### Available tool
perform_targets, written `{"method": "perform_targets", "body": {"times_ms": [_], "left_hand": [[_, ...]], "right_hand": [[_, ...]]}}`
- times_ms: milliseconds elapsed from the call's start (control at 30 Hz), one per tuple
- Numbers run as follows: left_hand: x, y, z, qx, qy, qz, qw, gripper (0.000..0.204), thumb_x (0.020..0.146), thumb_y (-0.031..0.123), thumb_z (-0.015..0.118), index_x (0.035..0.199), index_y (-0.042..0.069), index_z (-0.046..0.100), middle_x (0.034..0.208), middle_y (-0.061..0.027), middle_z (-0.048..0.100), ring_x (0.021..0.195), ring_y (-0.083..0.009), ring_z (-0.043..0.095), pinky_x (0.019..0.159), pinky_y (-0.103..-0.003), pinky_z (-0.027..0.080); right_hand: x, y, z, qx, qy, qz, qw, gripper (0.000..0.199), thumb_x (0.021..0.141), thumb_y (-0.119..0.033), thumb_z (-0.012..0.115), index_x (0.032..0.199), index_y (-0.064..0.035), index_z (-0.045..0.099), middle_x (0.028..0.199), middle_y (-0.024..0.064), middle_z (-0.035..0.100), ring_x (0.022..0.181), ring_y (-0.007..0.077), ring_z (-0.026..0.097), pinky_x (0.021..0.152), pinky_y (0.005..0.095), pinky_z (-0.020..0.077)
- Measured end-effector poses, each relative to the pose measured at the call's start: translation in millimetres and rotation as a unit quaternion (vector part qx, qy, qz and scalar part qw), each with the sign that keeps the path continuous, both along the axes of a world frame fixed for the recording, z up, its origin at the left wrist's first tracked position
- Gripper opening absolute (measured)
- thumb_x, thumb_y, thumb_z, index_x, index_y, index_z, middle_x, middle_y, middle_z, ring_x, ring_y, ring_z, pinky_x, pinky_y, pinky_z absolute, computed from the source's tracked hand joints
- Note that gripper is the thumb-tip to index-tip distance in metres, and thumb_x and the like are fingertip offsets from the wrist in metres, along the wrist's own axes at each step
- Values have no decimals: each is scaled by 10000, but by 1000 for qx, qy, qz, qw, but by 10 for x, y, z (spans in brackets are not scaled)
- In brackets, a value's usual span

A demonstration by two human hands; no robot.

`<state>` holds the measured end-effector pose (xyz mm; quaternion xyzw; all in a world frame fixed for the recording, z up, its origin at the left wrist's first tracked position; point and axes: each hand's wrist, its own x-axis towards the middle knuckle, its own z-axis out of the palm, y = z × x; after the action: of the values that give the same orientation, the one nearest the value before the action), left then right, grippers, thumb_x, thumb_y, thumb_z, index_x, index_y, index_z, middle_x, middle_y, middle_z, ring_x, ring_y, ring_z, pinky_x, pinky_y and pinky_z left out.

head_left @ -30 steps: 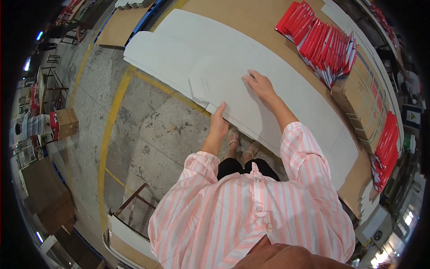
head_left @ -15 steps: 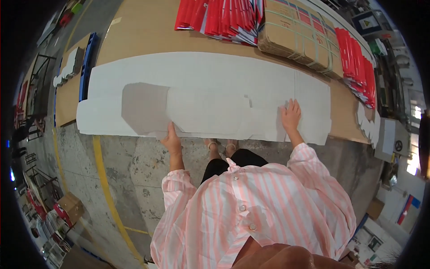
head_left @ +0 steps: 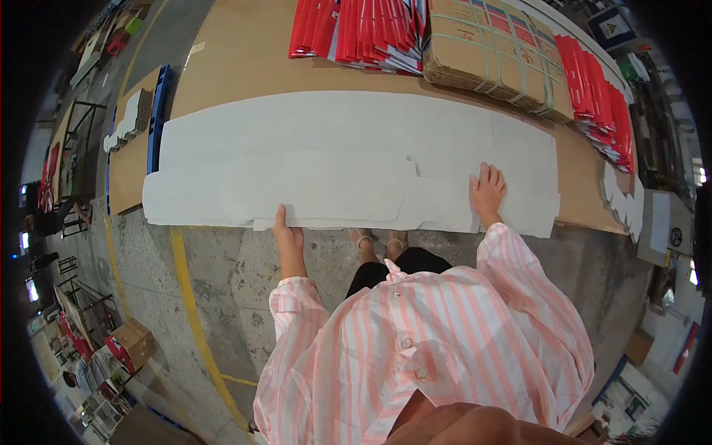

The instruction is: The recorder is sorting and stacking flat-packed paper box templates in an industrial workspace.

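A long white cardboard sheet (head_left: 334, 133) lies across the work surface in front of me, with overlapping layers along its near side. At the near edge, left of centre, my left hand (head_left: 288, 236) has its thumb on top of the cardboard, and its other fingers are mostly hidden below the edge. It pinches that edge. Farther right, my right hand (head_left: 488, 194) rests flat on the white sheet, its fingers extended and slightly apart. A small notch or cut flap (head_left: 412, 166) shows in the sheet between the hands.
Brown cardboard (head_left: 237, 52) lies beneath the sheet. Beyond it are a bundle of red packets (head_left: 363, 33), a strapped brown carton stack (head_left: 493, 59) and more red packets (head_left: 593, 96). A blue pallet edge (head_left: 157, 119) stands left. Concrete floor (head_left: 245, 274) has yellow lines.
The grey angular patch on the sheet's left part is gone, and white surface shows there. My left hand still holds the near edge; my right hand stays flat. The view has shifted slightly.
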<state>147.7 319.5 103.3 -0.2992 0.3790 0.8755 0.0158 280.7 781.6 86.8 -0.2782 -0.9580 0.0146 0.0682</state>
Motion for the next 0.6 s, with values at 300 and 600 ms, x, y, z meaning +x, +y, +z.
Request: {"method": "perform_targets", "body": {"times_ms": [300,600], "left_hand": [[91,110,-46,-393,12,-61,918,343,774,73,655,1051,-95,541,1020,-112,594,866,-219,571,809,-302,437],[119,130,-127,-456,71,-99,882,408,775,81,651,1116,-77,495,1100,-117,560,924,-223,568,803,-334,458]], "right_hand": [[39,52,2,7,3,-9,1000,524,826,-370,489,1274,-120,383,1299,116,370,1222,333,282,964,529,213],[86,115,-10,14,-1,-12,1000,533,818,-374,494,1270,-113,390,1300,114,372,1230,338,275,969,534,214]]}}
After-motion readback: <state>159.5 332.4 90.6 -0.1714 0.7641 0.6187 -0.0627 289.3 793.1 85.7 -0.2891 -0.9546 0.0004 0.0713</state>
